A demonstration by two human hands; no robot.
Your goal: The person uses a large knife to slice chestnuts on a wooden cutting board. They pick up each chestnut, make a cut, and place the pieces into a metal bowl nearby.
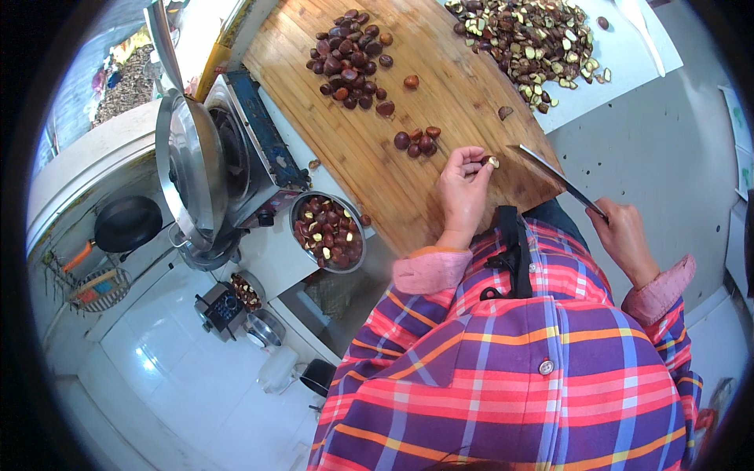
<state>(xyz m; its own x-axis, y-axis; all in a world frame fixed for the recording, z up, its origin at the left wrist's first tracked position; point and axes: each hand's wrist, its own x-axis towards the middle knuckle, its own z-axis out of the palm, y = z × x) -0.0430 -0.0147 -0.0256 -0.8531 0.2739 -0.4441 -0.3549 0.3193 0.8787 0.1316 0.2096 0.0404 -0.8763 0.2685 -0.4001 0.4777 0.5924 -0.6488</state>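
Note:
Between the thumb and fingers of my left hand [465,182] is a brown chestnut [490,161] with a pale cut face showing. It is held over the near right part of a wooden cutting board [471,88]. My right hand [625,238] grips a knife [556,176] by its handle, the blade angled up and left past the board's right edge. Blade and chestnut are apart. Left of my left hand sits a small cluster of whole chestnuts [417,143]. A larger pile of whole chestnuts [349,59] lies farther back on the board.
A heap of cut shell pieces [539,44] covers the white surface at the far right, near a white plastic utensil [639,29]. At the board's left stands a metal bowl [327,232] of chestnuts, some cut. Beyond it are a gas stove [259,141] and a steel wok [194,171].

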